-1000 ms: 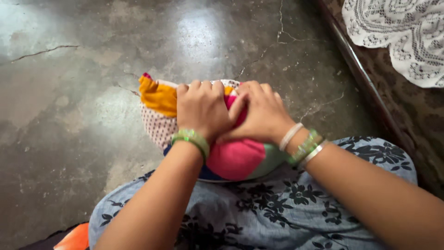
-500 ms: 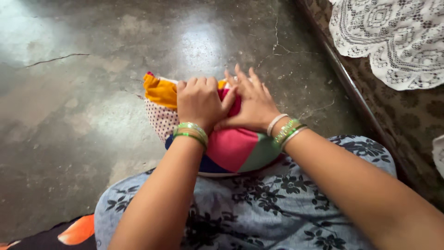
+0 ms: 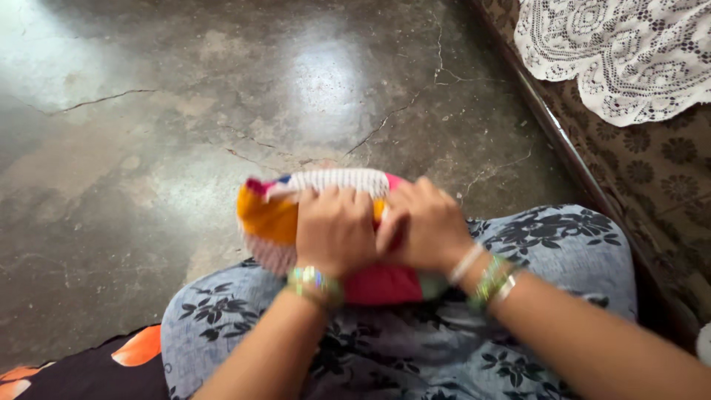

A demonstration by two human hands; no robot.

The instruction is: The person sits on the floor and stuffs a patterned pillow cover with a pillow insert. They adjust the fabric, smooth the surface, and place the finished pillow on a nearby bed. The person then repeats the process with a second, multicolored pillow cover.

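Both hands press together on a patchwork cloth bundle (image 3: 326, 204). The left hand (image 3: 335, 231) is curled into a fist-like grip on the bundle's top, knuckles up, fingers folded over the fabric. The right hand (image 3: 426, 226) lies just beside it, touching it, fingers bent and closed down on the same cloth. Which fold each grip pinches cannot be told, since the picture is blurred there.

The bundle lies under and ahead of the hands, at the edge of the knees. Its patches show orange at the left, pink beneath the wrists, a little green at the right, and a white ribbed strip along the far edge. Green bangles (image 3: 315, 281) ring the left wrist; white and green bangles (image 3: 485, 278) ring the right.

The person's lap is covered by a grey-blue dress (image 3: 415, 348) with a black flower print. At the lower left lies a dark cloth (image 3: 111, 367) with orange shapes.

The floor (image 3: 148, 148) is grey polished concrete, worn, with thin cracks running across it and a bright patch of reflected light. Along the right runs a dark edge of furniture, with a brown patterned cover (image 3: 659, 178) and a white lace cloth (image 3: 622, 52) over it at the upper right, well apart from the hands.
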